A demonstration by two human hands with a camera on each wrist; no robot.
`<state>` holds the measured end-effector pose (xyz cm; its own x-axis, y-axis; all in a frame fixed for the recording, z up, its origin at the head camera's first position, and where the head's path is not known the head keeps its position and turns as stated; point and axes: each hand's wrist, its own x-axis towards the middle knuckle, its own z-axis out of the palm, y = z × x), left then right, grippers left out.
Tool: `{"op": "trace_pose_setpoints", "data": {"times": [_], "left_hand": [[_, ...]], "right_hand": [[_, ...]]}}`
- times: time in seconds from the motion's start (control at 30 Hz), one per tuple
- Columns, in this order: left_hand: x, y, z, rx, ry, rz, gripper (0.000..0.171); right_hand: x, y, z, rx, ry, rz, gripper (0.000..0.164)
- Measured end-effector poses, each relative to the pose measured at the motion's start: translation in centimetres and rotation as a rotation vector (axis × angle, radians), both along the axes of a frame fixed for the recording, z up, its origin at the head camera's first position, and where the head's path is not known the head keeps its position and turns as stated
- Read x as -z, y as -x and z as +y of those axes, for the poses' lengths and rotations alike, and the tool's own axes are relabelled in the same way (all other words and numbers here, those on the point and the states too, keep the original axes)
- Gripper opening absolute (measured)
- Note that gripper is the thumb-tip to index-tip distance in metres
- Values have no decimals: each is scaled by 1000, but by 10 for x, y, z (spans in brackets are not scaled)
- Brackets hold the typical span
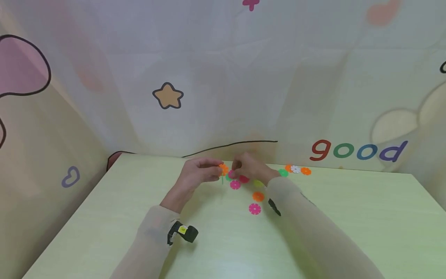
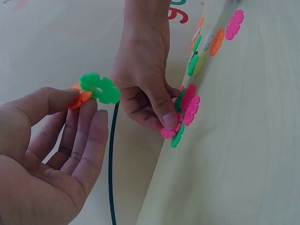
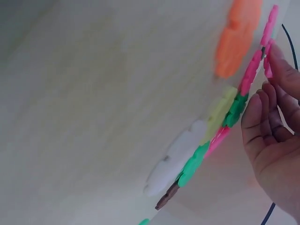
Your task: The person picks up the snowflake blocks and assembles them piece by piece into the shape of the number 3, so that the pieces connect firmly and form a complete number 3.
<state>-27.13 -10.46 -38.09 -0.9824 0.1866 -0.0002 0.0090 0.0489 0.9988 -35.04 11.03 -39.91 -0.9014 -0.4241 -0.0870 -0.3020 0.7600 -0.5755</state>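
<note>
The left hand pinches an orange piece, apparently joined to a green piece; right of that pair, unattached to it, the right hand pinches a pink piece; loose pieces dot the tabletop

Orange flower disc crosswise against green disc; pink disc pinched

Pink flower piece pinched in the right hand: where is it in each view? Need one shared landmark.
Head: pink piece, a little below centre.
Left wrist: pink piece, just below and right of centre.
Right wrist: pink piece, upper right.
Shared landmark: right hand, in all three views.
</note>
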Motion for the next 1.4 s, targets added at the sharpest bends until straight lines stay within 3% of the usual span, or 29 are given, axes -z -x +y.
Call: {"op": "trace_pose_setpoints", "data": {"times": [0.17, 0.4, 0.6, 0.83, 1.07, 1.4], "left_hand": [[0, -1, 1, -4, 19, -2, 22], [0, -2, 3, 22, -7, -24, 24], [0, -4, 5, 59, -8, -7, 23], [1, -5, 6, 85, 1, 9, 24], [-1, -4, 7, 86, -4, -1, 25], [-4, -6, 8, 99, -7, -8, 25]], "right_hand": [[-1, -8, 5, 4, 120, 7, 13], [-9, -35, 21, 40, 474, -10, 9], [-17, -56, 33, 40, 648, 49, 15], [-21, -68, 39, 41, 654, 114, 15], [-26, -68, 36, -35, 632, 169, 12], [-26, -70, 34, -42, 626, 203, 11]]}}
